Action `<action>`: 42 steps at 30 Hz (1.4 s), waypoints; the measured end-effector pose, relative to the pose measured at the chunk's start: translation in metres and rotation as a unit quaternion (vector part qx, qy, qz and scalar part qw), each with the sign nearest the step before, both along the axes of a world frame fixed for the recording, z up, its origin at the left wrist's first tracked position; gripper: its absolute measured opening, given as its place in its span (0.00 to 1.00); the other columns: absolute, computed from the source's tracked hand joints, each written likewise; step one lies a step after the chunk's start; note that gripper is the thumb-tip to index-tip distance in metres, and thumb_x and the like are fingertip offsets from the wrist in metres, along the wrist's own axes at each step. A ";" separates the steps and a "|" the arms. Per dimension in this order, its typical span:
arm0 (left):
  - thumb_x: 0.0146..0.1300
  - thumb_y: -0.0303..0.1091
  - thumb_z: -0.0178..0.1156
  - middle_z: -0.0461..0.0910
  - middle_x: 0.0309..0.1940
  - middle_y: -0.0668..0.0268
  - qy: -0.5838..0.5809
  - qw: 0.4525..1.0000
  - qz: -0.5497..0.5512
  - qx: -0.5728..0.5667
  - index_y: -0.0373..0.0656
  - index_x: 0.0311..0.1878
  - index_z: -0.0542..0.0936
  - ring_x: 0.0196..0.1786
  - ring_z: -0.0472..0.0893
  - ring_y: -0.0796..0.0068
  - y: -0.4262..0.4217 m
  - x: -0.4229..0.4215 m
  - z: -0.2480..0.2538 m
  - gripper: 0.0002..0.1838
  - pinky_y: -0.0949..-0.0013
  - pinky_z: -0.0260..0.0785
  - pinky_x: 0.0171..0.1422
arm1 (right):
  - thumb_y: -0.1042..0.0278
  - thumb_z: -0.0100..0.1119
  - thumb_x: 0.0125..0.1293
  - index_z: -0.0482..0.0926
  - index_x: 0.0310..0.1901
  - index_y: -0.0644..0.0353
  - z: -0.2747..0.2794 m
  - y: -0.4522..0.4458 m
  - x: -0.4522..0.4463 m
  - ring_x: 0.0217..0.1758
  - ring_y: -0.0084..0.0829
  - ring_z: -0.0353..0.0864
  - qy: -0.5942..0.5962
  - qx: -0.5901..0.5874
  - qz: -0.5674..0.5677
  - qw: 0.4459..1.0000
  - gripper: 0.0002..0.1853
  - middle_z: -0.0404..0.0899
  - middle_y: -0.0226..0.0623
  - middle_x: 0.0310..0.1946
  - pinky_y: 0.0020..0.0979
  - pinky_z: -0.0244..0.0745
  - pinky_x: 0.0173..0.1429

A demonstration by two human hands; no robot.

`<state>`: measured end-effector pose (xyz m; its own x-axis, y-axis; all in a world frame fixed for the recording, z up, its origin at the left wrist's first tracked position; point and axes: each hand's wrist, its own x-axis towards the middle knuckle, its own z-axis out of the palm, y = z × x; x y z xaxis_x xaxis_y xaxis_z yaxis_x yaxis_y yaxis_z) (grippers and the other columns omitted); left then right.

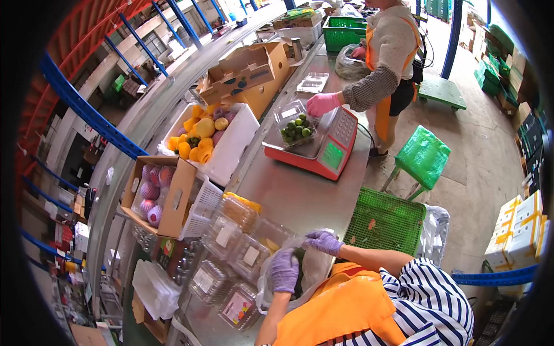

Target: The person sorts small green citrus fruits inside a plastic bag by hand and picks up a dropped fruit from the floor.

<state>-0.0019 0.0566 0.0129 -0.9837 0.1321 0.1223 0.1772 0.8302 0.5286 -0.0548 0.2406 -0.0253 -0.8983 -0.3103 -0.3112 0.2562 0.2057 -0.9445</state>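
Note:
A clear plastic bag [316, 271] with dark green contents lies at the near end of the metal table. My left hand [284, 271], in a purple knitted glove, grips the side of this bag. On the bag's far rim, my right hand [324, 242] has its gloved fingers curled over the plastic. What the green contents are cannot be made out. Beside my left hand stand several clear clamshell boxes, one a box with a white label [251, 255] and another a box with a colourful label [238, 307].
A red scale [303, 164] carries an open clamshell of green limes [296, 129]; a co-worker's pink-gloved hand [323, 104] touches it. Along the left are a foam box of yellow fruit [242, 135] and a carton of net-wrapped fruit [180, 202]. A green crate [384, 222] and stool [423, 155] stand right.

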 end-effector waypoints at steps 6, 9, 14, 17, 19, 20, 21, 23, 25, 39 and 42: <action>0.56 0.32 0.55 0.74 0.50 0.49 0.026 0.994 -0.104 0.014 0.41 0.51 0.76 0.55 0.73 0.48 0.012 0.008 -0.049 0.18 0.57 0.65 0.61 | 0.67 0.56 0.63 0.82 0.42 0.61 -0.024 0.003 -0.025 0.41 0.28 0.78 0.114 0.013 -0.102 0.988 0.11 0.83 0.35 0.35 0.28 0.73 0.48; 0.53 0.28 0.56 0.74 0.49 0.49 -0.079 0.986 -0.103 0.104 0.40 0.48 0.76 0.55 0.72 0.47 0.008 0.017 -0.055 0.16 0.56 0.66 0.60 | 0.67 0.56 0.61 0.82 0.41 0.62 -0.031 0.014 -0.031 0.39 0.32 0.78 0.142 0.042 -0.118 0.982 0.10 0.82 0.37 0.34 0.29 0.73 0.48; 0.51 0.26 0.57 0.72 0.49 0.51 -0.125 0.986 -0.112 -0.008 0.42 0.41 0.78 0.53 0.72 0.48 -0.017 0.042 -0.064 0.12 0.56 0.66 0.58 | 0.62 0.59 0.59 0.83 0.42 0.58 -0.051 0.028 -0.027 0.40 0.37 0.80 0.150 0.052 -0.153 0.975 0.12 0.82 0.41 0.36 0.32 0.73 0.46; 0.50 0.27 0.58 0.72 0.45 0.53 -0.161 0.968 -0.127 -0.143 0.43 0.40 0.77 0.48 0.73 0.50 -0.020 0.061 -0.013 0.12 0.55 0.67 0.54 | 0.55 0.62 0.60 0.83 0.43 0.56 -0.066 0.030 -0.030 0.35 0.32 0.80 0.087 0.118 -0.122 0.982 0.15 0.83 0.40 0.32 0.31 0.75 0.43; 0.55 0.29 0.57 0.74 0.39 0.54 -0.206 0.976 -0.055 -0.035 0.43 0.38 0.77 0.45 0.74 0.51 -0.039 0.070 -0.051 0.07 0.56 0.68 0.50 | 0.61 0.65 0.57 0.83 0.40 0.58 -0.083 0.037 -0.039 0.33 0.30 0.77 0.227 0.040 -0.041 0.972 0.12 0.80 0.37 0.28 0.30 0.75 0.41; 0.56 0.29 0.56 0.74 0.37 0.55 -0.141 0.986 -0.089 -0.013 0.41 0.39 0.77 0.43 0.74 0.51 -0.040 0.069 -0.021 0.07 0.57 0.69 0.46 | 0.63 0.64 0.58 0.83 0.40 0.58 -0.084 0.039 -0.037 0.33 0.31 0.75 0.200 -0.027 -0.012 0.979 0.11 0.78 0.38 0.28 0.29 0.74 0.42; 0.56 0.29 0.57 0.76 0.38 0.54 -0.106 0.987 -0.116 -0.032 0.39 0.41 0.77 0.43 0.75 0.51 -0.040 0.063 0.003 0.10 0.59 0.69 0.46 | 0.67 0.62 0.57 0.82 0.43 0.58 -0.053 0.035 -0.030 0.36 0.35 0.77 0.172 -0.021 -0.002 0.985 0.12 0.79 0.42 0.31 0.31 0.73 0.45; 0.59 0.30 0.57 0.78 0.43 0.52 -0.100 0.993 -0.060 0.031 0.39 0.47 0.77 0.45 0.77 0.52 -0.043 0.055 0.000 0.13 0.59 0.70 0.52 | 0.67 0.62 0.60 0.79 0.48 0.60 -0.010 0.035 -0.029 0.43 0.31 0.78 0.142 0.138 0.095 0.976 0.15 0.80 0.38 0.38 0.31 0.72 0.50; 0.60 0.32 0.58 0.78 0.48 0.51 -0.125 0.988 0.015 0.086 0.38 0.52 0.76 0.50 0.78 0.54 -0.035 0.047 0.026 0.17 0.61 0.69 0.57 | 0.68 0.60 0.59 0.79 0.49 0.59 -0.002 0.035 -0.029 0.45 0.39 0.78 0.267 0.139 0.106 0.948 0.15 0.79 0.42 0.41 0.33 0.71 0.53; 0.61 0.32 0.55 0.80 0.44 0.54 -0.078 0.997 -0.016 0.020 0.44 0.46 0.80 0.46 0.79 0.54 -0.013 -0.002 -0.023 0.12 0.61 0.71 0.53 | 0.71 0.57 0.61 0.75 0.53 0.52 0.044 0.021 0.035 0.56 0.43 0.73 0.435 0.170 0.092 0.879 0.17 0.75 0.38 0.52 0.41 0.66 0.62; 0.59 0.29 0.53 0.79 0.44 0.54 -0.113 0.989 -0.060 -0.077 0.44 0.47 0.79 0.48 0.77 0.51 0.006 -0.010 -0.030 0.13 0.56 0.69 0.55 | 0.73 0.54 0.61 0.78 0.48 0.54 0.041 0.010 0.036 0.46 0.44 0.76 0.473 0.204 0.167 0.841 0.13 0.77 0.38 0.43 0.37 0.69 0.54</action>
